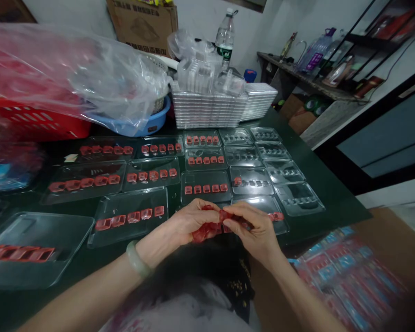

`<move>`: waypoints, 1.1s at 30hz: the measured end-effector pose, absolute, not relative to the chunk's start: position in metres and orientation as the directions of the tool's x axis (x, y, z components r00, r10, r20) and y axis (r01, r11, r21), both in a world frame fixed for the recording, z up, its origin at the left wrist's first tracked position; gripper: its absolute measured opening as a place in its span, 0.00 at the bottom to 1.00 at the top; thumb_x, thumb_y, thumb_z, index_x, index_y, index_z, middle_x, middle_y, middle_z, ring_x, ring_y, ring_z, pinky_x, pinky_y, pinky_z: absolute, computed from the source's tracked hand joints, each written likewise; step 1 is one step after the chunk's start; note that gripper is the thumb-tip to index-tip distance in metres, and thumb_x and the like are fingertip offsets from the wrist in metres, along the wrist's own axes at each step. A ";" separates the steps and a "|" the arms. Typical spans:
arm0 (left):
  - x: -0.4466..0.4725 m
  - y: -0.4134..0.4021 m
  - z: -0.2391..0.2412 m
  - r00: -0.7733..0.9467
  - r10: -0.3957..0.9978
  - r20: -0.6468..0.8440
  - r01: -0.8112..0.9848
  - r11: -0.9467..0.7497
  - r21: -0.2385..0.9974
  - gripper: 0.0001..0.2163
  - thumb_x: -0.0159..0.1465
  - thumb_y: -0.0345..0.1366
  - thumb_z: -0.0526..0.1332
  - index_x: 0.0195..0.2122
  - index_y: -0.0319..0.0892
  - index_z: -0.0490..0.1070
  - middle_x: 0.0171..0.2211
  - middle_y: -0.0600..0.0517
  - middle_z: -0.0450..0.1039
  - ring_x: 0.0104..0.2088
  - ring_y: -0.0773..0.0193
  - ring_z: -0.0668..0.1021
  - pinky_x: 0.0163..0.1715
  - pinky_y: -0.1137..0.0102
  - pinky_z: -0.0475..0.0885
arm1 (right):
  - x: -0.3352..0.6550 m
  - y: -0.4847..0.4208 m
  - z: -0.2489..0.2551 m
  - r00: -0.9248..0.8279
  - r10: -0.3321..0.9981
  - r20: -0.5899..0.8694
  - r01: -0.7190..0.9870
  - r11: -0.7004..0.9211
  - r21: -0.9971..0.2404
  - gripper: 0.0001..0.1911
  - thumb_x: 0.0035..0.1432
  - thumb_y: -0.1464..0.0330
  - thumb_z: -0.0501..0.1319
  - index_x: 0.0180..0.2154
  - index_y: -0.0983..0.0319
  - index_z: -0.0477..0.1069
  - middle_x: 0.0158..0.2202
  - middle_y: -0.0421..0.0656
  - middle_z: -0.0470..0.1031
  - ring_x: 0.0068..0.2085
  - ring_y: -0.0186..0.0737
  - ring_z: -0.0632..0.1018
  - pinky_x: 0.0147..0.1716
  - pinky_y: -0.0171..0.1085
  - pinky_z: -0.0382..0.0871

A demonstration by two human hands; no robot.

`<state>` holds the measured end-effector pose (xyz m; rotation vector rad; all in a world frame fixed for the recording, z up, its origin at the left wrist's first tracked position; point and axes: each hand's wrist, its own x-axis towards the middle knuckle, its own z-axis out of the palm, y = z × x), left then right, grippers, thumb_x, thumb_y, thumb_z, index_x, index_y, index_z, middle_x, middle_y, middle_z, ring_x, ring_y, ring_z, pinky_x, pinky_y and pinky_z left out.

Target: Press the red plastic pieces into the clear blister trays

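Note:
My left hand (192, 220), with a pale green bangle (137, 259) on its wrist, is closed around several small translucent red plastic pieces (204, 232). My right hand (257, 227) meets it, thumb and fingertips pinching one red piece (224, 215) at the edge of the handful. Both hands hover over the near side of the table, partly covering a clear plastic tray (280, 226) that has red pieces in its row. Beyond them, another clear tray (252, 189) holds a single red piece (237, 181) at the left end of its slots.
Filled clear trays (107, 235) spread leftward over the dark green table (339, 198); unfilled ones (299, 203) lie right. Stacked clear trays (207, 110), a blue basin (155, 123), a red basket (44, 122) and a water bottle (225, 39) stand behind. Packaged goods (349, 272) sit lower right.

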<state>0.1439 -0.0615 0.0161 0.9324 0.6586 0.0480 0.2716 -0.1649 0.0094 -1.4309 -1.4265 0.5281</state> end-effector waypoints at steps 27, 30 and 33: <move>0.146 -0.054 0.004 0.788 0.209 -0.579 0.126 0.866 0.484 0.11 0.50 0.37 0.63 0.32 0.36 0.69 0.21 0.54 0.64 0.14 0.76 0.65 0.08 0.82 0.48 | 0.386 -0.094 -0.019 0.087 0.995 0.058 0.981 -0.076 -0.176 0.09 0.55 0.72 0.53 0.32 0.61 0.72 0.30 0.43 0.67 0.32 0.34 0.70 0.31 0.30 0.59; 0.146 -0.050 0.007 0.796 0.155 -0.585 0.118 0.908 0.402 0.14 0.52 0.40 0.62 0.34 0.34 0.69 0.24 0.52 0.66 0.16 0.75 0.66 0.08 0.83 0.50 | 0.387 -0.090 -0.018 0.089 0.995 0.038 0.983 -0.082 -0.165 0.08 0.54 0.72 0.54 0.30 0.61 0.72 0.29 0.42 0.68 0.32 0.34 0.70 0.31 0.30 0.59; 0.144 -0.045 0.006 0.828 0.105 -0.551 0.097 0.941 0.324 0.15 0.54 0.41 0.59 0.36 0.34 0.68 0.24 0.51 0.66 0.17 0.73 0.67 0.08 0.82 0.52 | 0.387 -0.091 -0.014 0.107 0.994 0.031 0.983 -0.102 -0.152 0.07 0.53 0.71 0.55 0.31 0.62 0.72 0.29 0.43 0.69 0.31 0.35 0.71 0.30 0.31 0.59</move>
